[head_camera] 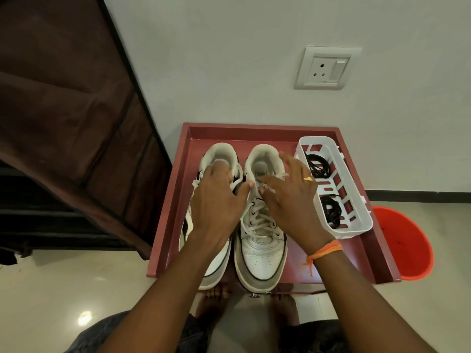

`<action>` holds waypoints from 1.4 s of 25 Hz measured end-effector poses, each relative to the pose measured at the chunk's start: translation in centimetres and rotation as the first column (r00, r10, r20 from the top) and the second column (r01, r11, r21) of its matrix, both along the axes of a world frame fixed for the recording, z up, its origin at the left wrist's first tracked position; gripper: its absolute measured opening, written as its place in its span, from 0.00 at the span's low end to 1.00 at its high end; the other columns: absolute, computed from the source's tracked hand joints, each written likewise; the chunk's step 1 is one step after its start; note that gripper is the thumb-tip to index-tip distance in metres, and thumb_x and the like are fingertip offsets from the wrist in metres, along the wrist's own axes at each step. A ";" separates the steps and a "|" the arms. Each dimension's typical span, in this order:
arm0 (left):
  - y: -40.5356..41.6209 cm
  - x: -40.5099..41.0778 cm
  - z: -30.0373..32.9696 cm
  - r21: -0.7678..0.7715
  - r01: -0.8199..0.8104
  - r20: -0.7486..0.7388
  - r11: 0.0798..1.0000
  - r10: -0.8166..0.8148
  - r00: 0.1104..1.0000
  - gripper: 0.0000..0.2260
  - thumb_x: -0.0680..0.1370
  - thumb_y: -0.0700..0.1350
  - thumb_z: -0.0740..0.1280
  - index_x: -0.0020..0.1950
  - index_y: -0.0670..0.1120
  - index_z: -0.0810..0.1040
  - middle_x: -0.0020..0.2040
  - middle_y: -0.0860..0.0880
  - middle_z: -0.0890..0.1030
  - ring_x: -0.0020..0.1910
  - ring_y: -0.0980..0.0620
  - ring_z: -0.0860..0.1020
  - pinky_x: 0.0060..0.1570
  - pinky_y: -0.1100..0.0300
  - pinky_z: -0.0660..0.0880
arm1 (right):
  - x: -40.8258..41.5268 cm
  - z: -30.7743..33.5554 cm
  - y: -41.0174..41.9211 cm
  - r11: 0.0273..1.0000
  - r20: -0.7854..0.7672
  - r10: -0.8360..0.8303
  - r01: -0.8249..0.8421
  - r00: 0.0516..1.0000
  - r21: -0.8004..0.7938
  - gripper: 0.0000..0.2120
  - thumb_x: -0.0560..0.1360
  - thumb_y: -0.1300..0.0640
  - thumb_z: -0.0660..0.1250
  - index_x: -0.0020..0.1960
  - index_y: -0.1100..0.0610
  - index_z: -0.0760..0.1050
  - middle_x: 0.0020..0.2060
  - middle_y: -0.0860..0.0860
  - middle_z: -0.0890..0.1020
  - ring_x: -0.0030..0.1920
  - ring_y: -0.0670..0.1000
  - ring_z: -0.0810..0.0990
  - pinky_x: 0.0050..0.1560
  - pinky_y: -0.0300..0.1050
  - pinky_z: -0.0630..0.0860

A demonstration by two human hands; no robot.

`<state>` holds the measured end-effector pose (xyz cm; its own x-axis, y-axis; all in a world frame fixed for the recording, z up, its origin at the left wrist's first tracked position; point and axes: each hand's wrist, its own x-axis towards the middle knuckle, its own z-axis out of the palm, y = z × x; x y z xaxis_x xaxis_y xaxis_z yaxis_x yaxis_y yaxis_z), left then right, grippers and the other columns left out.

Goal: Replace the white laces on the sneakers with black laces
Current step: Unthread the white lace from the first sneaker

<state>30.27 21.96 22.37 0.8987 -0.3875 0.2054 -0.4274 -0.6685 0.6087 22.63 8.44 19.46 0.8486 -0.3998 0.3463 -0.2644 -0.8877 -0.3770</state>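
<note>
hands spread open: left hand (216,197) over left sneaker (216,261), right hand (290,197) touching white laces (257,220).

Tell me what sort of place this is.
Probably a room in a home. A wall socket sits low on a painted wall, a brown fabric wardrobe cover hangs on the left, and an orange bucket stands on the polished tile floor.
</note>
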 end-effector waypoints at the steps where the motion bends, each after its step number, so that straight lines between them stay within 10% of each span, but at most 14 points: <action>1: 0.1 0.4 0.2 0.021 0.085 0.034 0.996 -0.085 0.996 0.11 0.76 0.53 0.71 0.54 0.49 0.77 0.53 0.53 0.76 0.42 0.53 0.77 0.37 0.58 0.72 | 0.1 -0.4 0.1 1.000 -0.046 -0.006 0.004 0.999 -0.027 0.12 0.69 0.60 0.72 0.51 0.48 0.81 0.70 0.56 0.67 0.71 0.59 0.59 0.62 0.63 0.63; 4: 0.3 1.1 -0.2 0.138 0.333 -0.026 0.933 -0.333 0.943 0.13 0.79 0.45 0.67 0.64 0.53 0.77 0.57 0.54 0.77 0.50 0.53 0.78 0.44 0.54 0.77 | 0.0 -0.8 -0.1 0.999 -0.054 -0.028 0.029 0.998 0.014 0.07 0.71 0.58 0.72 0.48 0.49 0.81 0.67 0.53 0.70 0.68 0.56 0.62 0.60 0.59 0.62; 10: 0.3 -1.0 0.0 0.113 0.085 -0.036 0.990 -0.082 0.996 0.07 0.79 0.44 0.62 0.46 0.49 0.79 0.40 0.54 0.80 0.39 0.52 0.79 0.39 0.53 0.78 | 0.3 -0.3 -0.5 0.954 0.116 0.029 -0.062 0.993 0.294 0.03 0.74 0.60 0.71 0.44 0.57 0.83 0.58 0.52 0.76 0.51 0.48 0.77 0.50 0.42 0.72; 21: -0.8 -2.6 -2.0 -0.075 0.063 -0.139 0.995 -0.073 0.988 0.11 0.75 0.55 0.70 0.40 0.48 0.81 0.29 0.53 0.77 0.30 0.55 0.77 0.34 0.53 0.77 | 0.0 -0.3 -0.8 0.934 0.187 0.071 -0.131 0.980 0.331 0.05 0.72 0.66 0.69 0.38 0.61 0.78 0.66 0.57 0.65 0.60 0.22 0.58 0.55 0.28 0.65; 26: -0.5 -1.9 -1.5 -0.077 0.070 -0.119 0.995 -0.078 0.990 0.19 0.72 0.55 0.74 0.59 0.51 0.75 0.52 0.55 0.72 0.44 0.56 0.76 0.41 0.58 0.75 | -0.1 0.0 -0.6 0.916 0.136 0.052 -0.101 0.989 0.388 0.05 0.74 0.65 0.69 0.39 0.61 0.78 0.65 0.55 0.66 0.55 0.19 0.60 0.46 0.29 0.67; 30: -0.7 -1.5 -2.0 0.028 0.126 -0.112 0.992 -0.122 0.986 0.16 0.74 0.53 0.73 0.35 0.44 0.77 0.37 0.49 0.74 0.30 0.54 0.72 0.30 0.56 0.69 | 0.0 0.1 -0.4 0.910 0.133 0.040 -0.091 0.990 0.405 0.06 0.74 0.66 0.68 0.38 0.63 0.78 0.64 0.57 0.66 0.51 0.16 0.60 0.46 0.20 0.65; 35: -0.3 0.4 2.2 -0.610 -0.189 -0.672 0.769 -0.377 0.638 0.14 0.79 0.52 0.68 0.50 0.40 0.80 0.35 0.50 0.72 0.22 0.57 0.61 0.19 0.66 0.59 | 0.0 -0.2 -0.7 0.927 0.106 0.049 -0.084 0.993 0.364 0.05 0.75 0.62 0.70 0.40 0.60 0.78 0.64 0.55 0.67 0.50 0.18 0.60 0.48 0.30 0.64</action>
<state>30.66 21.67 24.55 0.7996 -0.5306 -0.2812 0.3083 -0.0392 0.9505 22.61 7.69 19.22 0.8489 -0.4578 0.2643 -0.1574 -0.6963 -0.7003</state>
